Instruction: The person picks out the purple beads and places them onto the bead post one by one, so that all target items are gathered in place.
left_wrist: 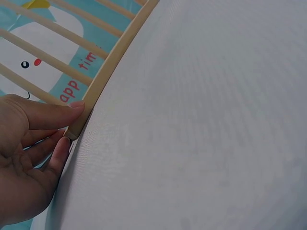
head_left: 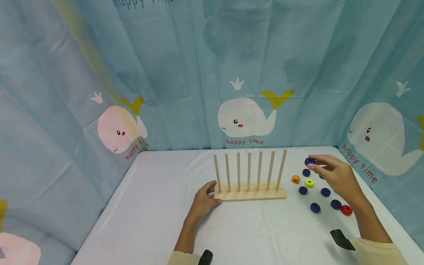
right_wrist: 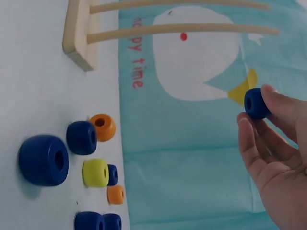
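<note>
A wooden peg rack (head_left: 250,195), a flat base with a row of upright pegs, stands on the white table. My left hand (head_left: 202,202) grips its left end; in the left wrist view the thumb and fingers lie about the corner of the base (left_wrist: 108,72). Over the right part of the table, my right hand (head_left: 342,180) pinches a dark blue bead (right_wrist: 256,103) between thumb and fingertips, raised off the surface. The bead's hole shows in the right wrist view. All the pegs are bare.
Loose beads lie right of the rack: several blue ones (head_left: 315,208), a yellow one (head_left: 309,183), a red one (head_left: 346,210) and an orange one (head_left: 295,179). In the right wrist view a second orange bead (right_wrist: 115,195) shows. A whale-print curtain (head_left: 185,73) hangs behind the table.
</note>
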A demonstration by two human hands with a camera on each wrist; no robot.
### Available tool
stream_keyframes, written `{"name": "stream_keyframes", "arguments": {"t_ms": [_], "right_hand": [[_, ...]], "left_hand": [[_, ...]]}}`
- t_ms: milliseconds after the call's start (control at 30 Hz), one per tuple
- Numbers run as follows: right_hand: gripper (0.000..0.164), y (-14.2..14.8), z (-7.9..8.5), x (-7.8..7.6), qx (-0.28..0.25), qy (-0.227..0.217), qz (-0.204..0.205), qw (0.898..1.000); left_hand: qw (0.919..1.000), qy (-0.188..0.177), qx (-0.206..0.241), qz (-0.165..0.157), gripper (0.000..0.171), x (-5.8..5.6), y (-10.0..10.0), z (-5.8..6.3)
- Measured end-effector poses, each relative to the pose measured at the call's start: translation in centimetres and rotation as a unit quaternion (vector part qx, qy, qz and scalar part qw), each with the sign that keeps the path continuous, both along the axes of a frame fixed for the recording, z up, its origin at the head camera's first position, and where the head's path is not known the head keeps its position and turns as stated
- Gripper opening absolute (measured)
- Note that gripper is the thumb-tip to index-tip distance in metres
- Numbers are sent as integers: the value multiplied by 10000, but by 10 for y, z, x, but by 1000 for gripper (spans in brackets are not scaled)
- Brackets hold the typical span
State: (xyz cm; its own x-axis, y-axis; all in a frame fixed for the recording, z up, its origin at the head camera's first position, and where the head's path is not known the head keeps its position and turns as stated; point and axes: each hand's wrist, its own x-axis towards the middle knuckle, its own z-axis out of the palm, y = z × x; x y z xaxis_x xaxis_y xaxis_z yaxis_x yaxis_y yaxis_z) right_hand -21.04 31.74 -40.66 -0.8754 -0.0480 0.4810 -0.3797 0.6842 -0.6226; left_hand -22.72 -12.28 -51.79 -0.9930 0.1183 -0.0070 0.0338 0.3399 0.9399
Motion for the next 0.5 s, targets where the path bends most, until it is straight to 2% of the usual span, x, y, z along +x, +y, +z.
{"name": "stream_keyframes", "arguments": {"t_ms": [500], "right_hand": [[42, -22, 11, 2, -209, 149, 71, 9996]], "left_hand": [[10000, -63, -25, 20, 77, 2, -1, 0]]}}
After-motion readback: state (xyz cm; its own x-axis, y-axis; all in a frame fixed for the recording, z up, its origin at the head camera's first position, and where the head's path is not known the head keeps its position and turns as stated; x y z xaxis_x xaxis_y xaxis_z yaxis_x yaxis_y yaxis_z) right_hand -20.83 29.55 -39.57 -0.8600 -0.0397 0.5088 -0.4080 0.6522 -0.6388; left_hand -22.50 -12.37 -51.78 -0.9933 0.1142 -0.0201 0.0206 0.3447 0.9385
